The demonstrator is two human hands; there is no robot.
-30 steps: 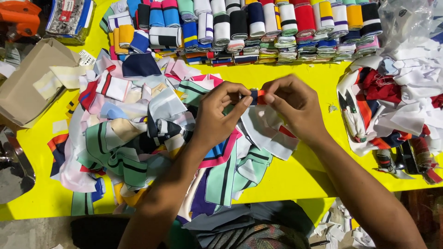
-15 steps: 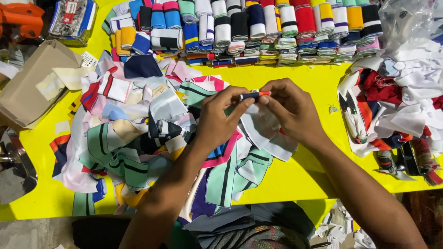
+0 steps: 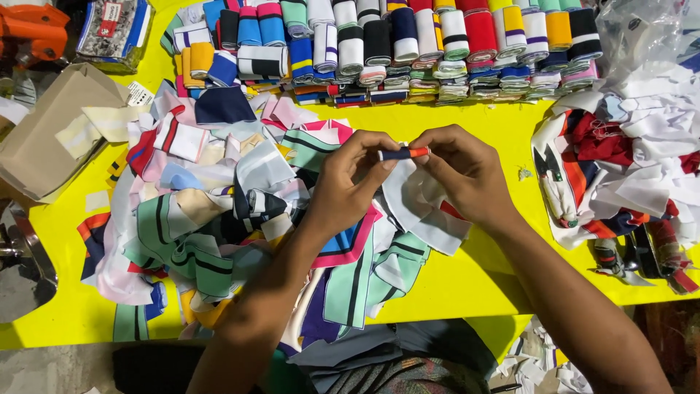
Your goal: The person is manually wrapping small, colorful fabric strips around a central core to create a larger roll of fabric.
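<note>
Both hands meet over the middle of a yellow table [image 3: 467, 288]. My left hand [image 3: 350, 182] and my right hand [image 3: 459, 171] pinch the two ends of a small strip of knit fabric [image 3: 405, 153], dark blue with a red-orange end, held level between the fingertips. Under the hands lies a loose heap of striped fabric pieces [image 3: 240, 219] in green, white, pink and blue. A white piece with a red stripe [image 3: 426, 208] lies right below my right hand.
Rows of folded striped fabric rolls [image 3: 408, 44] line the table's far edge. A second heap of white, red and dark pieces [image 3: 620, 160] lies at the right. A cardboard box [image 3: 44, 131] sits at the left, an orange tool [image 3: 33, 33] behind it.
The hands and the strip have stayed almost in place; the fingers have shifted slightly along the strip.
</note>
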